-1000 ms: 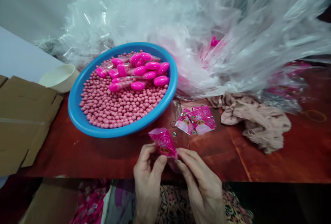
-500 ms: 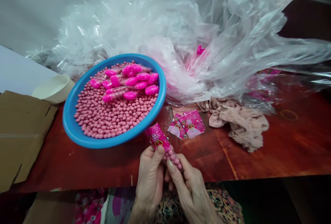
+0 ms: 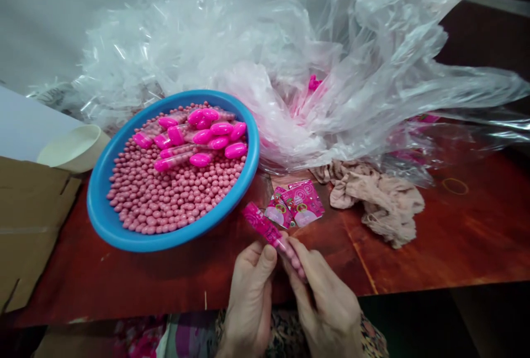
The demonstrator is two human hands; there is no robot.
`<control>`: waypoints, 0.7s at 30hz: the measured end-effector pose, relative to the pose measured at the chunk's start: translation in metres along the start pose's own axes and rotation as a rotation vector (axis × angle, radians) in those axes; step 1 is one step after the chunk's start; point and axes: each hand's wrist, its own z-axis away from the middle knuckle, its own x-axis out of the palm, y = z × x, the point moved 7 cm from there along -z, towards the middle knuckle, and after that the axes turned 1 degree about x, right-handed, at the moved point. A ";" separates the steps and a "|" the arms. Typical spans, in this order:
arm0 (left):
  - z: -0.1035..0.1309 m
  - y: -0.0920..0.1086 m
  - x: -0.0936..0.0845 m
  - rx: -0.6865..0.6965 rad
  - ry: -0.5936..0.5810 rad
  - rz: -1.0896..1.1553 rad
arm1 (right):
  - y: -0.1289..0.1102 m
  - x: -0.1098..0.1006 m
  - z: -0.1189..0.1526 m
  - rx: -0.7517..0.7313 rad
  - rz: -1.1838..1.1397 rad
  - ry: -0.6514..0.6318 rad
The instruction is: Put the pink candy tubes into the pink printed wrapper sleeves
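L hand (image 3: 250, 286) & R hand (image 3: 327, 297) pinch a clear tube of pink beads (image 3: 285, 247) w/ a pink label sleeve on its far end, just in front of the blue basin (image 3: 120, 234). Basin holds pink beads (image 3: 165, 195) plus filled pink-capped tubes (image 3: 199, 137). Loose pink labels (image 3: 296, 209) lie right of basin; beige cloth (image 3: 376, 201) further right. Clear plastic sheeting (image 3: 290, 60) behind basin. Cream bowl (image 3: 70, 148) & cardboard (image 3: 28, 220) left of basin.

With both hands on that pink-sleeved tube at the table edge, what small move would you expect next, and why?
Probably sliding the pink sleeve further down the tube of pink balls. The sleeve covers only the far end, while bare balls show between the left hand and right hand, which both pinch the tube. More printed sleeves lie flat beside the blue basin.
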 end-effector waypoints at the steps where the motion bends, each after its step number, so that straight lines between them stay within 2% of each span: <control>1: 0.000 0.001 0.002 0.015 -0.011 -0.002 | 0.000 -0.002 0.002 -0.037 0.076 0.025; 4: 0.000 0.001 0.004 -0.010 0.001 0.012 | 0.006 0.001 0.008 -0.013 0.207 0.013; 6: -0.001 -0.001 0.003 -0.066 0.038 0.018 | 0.008 0.004 0.011 0.027 0.177 -0.015; 9: -0.002 -0.004 -0.001 -0.143 0.079 0.039 | 0.014 0.009 0.014 0.191 -0.067 -0.072; 12: -0.001 -0.004 -0.002 -0.163 0.063 0.064 | 0.026 0.012 0.016 0.520 -0.340 -0.117; 14: 0.001 -0.004 0.000 -0.149 0.022 0.071 | 0.026 0.016 0.017 0.689 -0.520 -0.193; 17: 0.011 -0.003 0.008 -0.096 -0.041 0.043 | 0.012 0.018 0.016 0.791 -0.757 -0.296; 19: 0.021 -0.003 0.013 -0.051 -0.047 0.022 | 0.003 0.013 0.017 0.808 -0.817 -0.270; 21: 0.030 -0.004 0.015 -0.039 -0.021 0.012 | -0.004 0.007 0.020 0.791 -0.763 -0.206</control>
